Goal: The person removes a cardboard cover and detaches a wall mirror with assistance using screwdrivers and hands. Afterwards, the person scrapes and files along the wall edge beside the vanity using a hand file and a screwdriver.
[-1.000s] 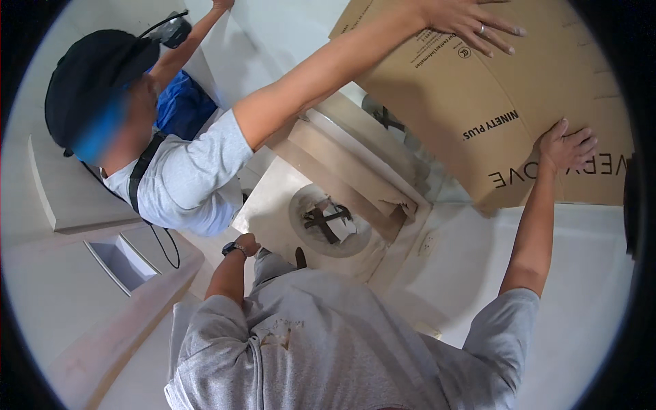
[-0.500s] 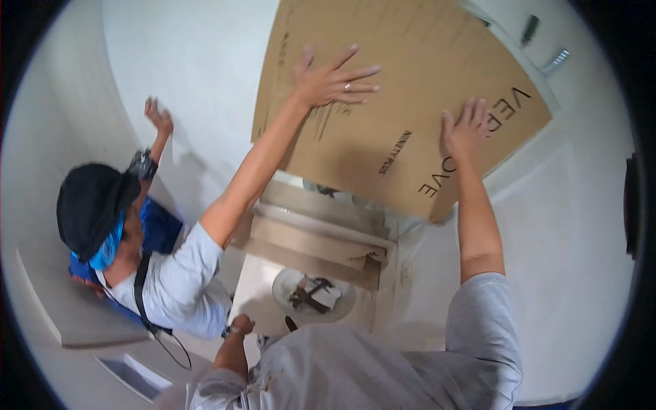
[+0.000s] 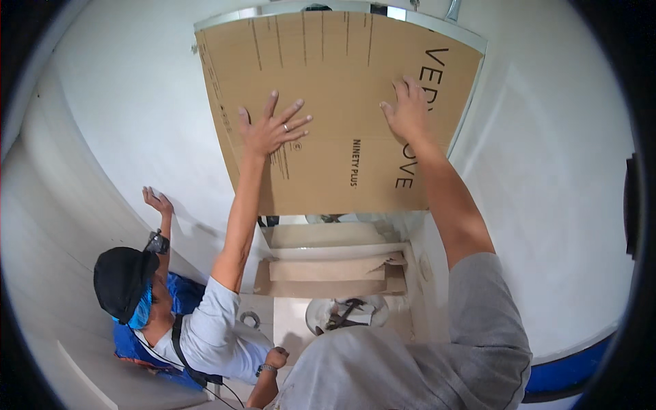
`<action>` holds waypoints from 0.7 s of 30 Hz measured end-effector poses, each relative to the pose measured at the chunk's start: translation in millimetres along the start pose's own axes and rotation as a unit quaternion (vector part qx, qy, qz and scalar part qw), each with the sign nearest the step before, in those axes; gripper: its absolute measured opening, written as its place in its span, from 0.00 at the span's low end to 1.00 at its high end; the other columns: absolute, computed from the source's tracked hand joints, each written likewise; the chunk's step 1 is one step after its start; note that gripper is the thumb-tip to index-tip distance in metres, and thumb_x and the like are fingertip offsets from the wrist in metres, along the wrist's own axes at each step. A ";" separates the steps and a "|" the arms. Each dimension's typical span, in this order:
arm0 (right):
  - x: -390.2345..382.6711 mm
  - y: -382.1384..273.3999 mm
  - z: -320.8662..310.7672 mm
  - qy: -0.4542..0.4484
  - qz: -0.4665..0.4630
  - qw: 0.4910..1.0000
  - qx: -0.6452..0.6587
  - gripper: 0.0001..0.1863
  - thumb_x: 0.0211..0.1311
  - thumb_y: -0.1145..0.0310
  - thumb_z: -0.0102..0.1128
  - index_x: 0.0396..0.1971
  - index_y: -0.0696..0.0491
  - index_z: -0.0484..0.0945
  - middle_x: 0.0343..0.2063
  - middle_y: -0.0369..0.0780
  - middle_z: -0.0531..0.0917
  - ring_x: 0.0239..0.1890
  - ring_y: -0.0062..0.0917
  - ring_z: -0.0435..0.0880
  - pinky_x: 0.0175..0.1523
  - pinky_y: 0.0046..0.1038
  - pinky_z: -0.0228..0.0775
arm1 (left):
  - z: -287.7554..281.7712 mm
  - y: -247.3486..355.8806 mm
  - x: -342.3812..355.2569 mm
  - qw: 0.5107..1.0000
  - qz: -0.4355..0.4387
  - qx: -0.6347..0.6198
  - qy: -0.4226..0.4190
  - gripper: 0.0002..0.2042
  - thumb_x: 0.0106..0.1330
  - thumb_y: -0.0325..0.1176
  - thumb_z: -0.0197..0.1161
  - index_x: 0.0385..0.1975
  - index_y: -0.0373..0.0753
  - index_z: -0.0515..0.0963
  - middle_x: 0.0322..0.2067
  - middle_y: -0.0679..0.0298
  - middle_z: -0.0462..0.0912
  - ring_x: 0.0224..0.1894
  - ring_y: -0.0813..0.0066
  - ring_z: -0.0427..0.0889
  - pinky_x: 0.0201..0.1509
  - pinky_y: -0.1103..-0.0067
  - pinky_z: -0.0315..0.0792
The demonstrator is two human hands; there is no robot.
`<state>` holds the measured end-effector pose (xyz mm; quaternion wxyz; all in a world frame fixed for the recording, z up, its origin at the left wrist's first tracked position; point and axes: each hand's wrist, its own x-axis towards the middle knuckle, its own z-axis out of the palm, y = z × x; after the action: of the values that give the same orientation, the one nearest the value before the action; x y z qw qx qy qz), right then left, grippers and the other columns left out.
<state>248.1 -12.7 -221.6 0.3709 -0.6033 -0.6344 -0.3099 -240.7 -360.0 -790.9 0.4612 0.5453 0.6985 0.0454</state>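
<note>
A large brown cardboard sheet [image 3: 321, 75] lies against a pale-edged frame [image 3: 476, 41]. My right hand [image 3: 408, 113] rests flat on its right part, fingers stretched and thumb apart. Farther left, a co-worker's ringed right hand [image 3: 273, 133] spreads over the same sheet. My left hand [image 3: 276, 358] hangs low near the bottom, a band at its wrist and its fingers curled; whatever they may hold is hidden. The co-worker's other hand [image 3: 158, 200] touches the white wall at the left.
The co-worker in a black cap [image 3: 123, 283] stands close on my left. Below the sheet are brown-covered ledges [image 3: 328, 270] and a round container [image 3: 318, 314] with tools. A grey ring [image 3: 250, 319] lies beside it. White walls [image 3: 547, 205] curve around.
The cardboard sheet has turned to nearly level and sits farther left in view, and both hands on it shifted left too. My left hand appears lower and more to the right.
</note>
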 end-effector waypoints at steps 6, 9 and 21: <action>28.8 -14.5 -20.0 0.072 -0.044 0.996 0.036 0.30 0.59 0.59 0.63 0.59 0.55 0.70 0.62 0.46 0.66 0.62 0.45 0.64 0.65 0.44 0.57 | -62.0 153.8 -44.4 0.958 0.250 -0.007 0.138 0.13 0.64 0.38 0.61 0.37 0.34 0.81 0.32 0.47 0.83 0.34 0.55 0.84 0.38 0.68 0.75; 70.7 -52.1 -33.5 0.089 -0.072 0.991 0.069 0.32 0.62 0.54 0.60 0.62 0.52 0.67 0.65 0.45 0.62 0.66 0.43 0.59 0.69 0.47 0.51 | -161.0 303.5 -115.9 0.925 0.328 0.017 0.191 0.08 0.67 0.33 0.60 0.36 0.35 0.80 0.28 0.48 0.81 0.31 0.61 0.81 0.37 0.72 0.74; 139.5 -66.6 -8.7 0.157 -0.133 0.978 -0.010 0.39 0.63 0.44 0.54 0.71 0.42 0.55 0.73 0.37 0.51 0.75 0.34 0.44 0.75 0.50 0.31 | -480.1 617.5 -194.0 0.697 0.585 -0.098 0.403 0.10 0.69 0.32 0.57 0.35 0.29 0.79 0.29 0.63 0.83 0.31 0.78 0.79 0.36 0.80 0.74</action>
<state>183.0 49.4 -95.6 0.4155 -0.4608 -0.6397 -0.4537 -133.1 -57.0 -52.0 0.0674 0.7252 0.3496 0.5893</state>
